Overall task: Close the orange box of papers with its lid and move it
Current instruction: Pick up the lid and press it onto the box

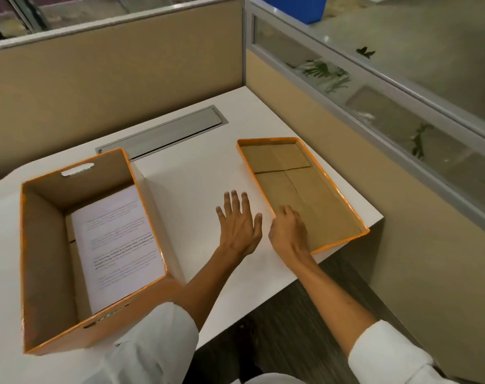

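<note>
The orange box (pixel 41 261) stands open on the left of the white desk (pixel 197 176), with a stack of printed papers (pixel 119 245) inside. Its lid (pixel 330 195) lies upside down at the desk's right corner, brown inside with an orange rim. My left hand (pixel 238 223) hovers flat with fingers spread over the desk between box and lid. My right hand (pixel 287 228) rests on the lid's near left rim, fingers curled over the edge; a firm grip cannot be confirmed.
A grey cable slot (pixel 163 131) runs along the back of the desk. Beige partition walls (pixel 102 67) close the back and right sides. The lid's near corner slightly overhangs the desk edge above the dark floor (pixel 291 333).
</note>
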